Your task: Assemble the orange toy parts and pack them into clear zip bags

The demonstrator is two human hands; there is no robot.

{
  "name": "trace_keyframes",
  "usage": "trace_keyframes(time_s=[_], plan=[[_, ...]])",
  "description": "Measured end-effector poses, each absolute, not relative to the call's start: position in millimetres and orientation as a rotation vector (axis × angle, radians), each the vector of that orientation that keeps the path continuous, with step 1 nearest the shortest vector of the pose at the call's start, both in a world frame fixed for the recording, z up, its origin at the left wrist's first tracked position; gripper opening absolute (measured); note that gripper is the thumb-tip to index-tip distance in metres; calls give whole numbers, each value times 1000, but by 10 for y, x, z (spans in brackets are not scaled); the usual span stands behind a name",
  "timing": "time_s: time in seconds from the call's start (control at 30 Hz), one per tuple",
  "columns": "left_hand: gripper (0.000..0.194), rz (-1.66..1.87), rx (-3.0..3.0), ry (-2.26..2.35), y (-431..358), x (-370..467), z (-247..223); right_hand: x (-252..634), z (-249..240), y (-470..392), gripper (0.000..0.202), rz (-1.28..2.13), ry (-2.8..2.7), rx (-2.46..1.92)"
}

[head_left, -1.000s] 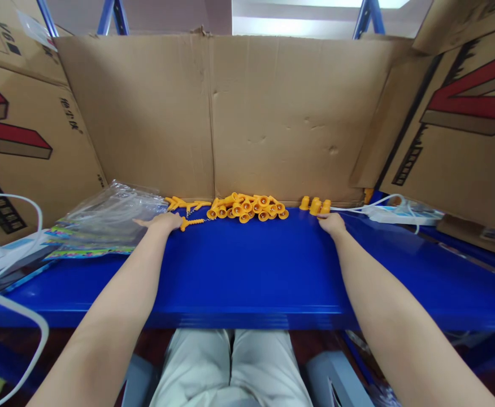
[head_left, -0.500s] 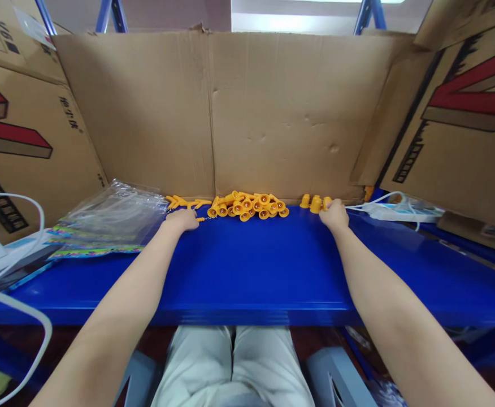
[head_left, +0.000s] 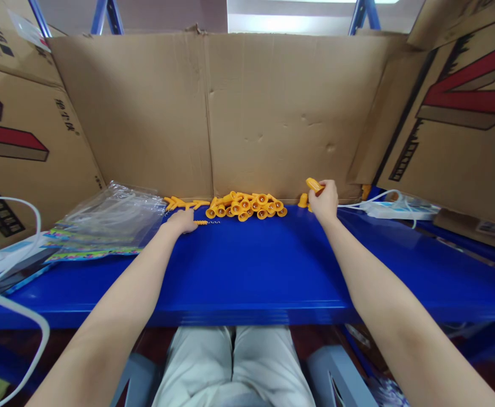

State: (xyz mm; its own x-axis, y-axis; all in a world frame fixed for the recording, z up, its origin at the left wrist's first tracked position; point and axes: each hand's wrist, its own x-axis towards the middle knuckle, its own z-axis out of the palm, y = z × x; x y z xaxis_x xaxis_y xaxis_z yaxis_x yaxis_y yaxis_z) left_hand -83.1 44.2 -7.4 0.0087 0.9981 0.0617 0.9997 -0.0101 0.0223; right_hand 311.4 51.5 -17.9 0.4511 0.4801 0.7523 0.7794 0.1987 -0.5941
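My left hand (head_left: 182, 221) is closed around a yellow-orange plastic piece (head_left: 201, 223), whose ridged end points right and carries a thin metal spiral (head_left: 214, 222). It is low over the blue shelf. My right hand (head_left: 325, 201) grips a yellow-orange plastic cup (head_left: 314, 185), tilted with its narrow end toward the upper left; the fingers hide its other end. Just below that hand, another cup (head_left: 303, 200) stands on the shelf, and part of one more peeks out beside it. Behind my left hand lie several branched yellow pieces (head_left: 183, 202).
A pile of yellow bell-ended pieces (head_left: 247, 206) lies against the cardboard back wall (head_left: 273, 113). Clear plastic bags (head_left: 112, 220) are stacked at left on the blue shelf (head_left: 247, 265). White cables and a power strip (head_left: 400, 210) lie at right. Cardboard boxes (head_left: 463, 141) flank both sides.
My right hand has lifted a cup off the shelf and moved slightly up and left with it. My left hand has barely moved; the spiral piece it holds shows more clearly.
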Motion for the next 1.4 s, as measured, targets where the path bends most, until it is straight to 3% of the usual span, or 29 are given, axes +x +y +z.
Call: trace_keyframes(time_s=[0.2,0.6,0.97,1.4], plan=[[23,-341,-2361,-1876,373,-759,-50,2877,-49,499,23,-253,-1304,-1195],[22,-666,-2527,-1687,318,-665,-51,2097,-205,321,27,179,-2050,-945],[20,-679,-2571,-1700,294,-654,-42,2104,-315,405,28,138,-2076,-1110],[27,-639,-2720,-1613,242,-469,-75,1911,-366,301,33,526,-1995,-994]])
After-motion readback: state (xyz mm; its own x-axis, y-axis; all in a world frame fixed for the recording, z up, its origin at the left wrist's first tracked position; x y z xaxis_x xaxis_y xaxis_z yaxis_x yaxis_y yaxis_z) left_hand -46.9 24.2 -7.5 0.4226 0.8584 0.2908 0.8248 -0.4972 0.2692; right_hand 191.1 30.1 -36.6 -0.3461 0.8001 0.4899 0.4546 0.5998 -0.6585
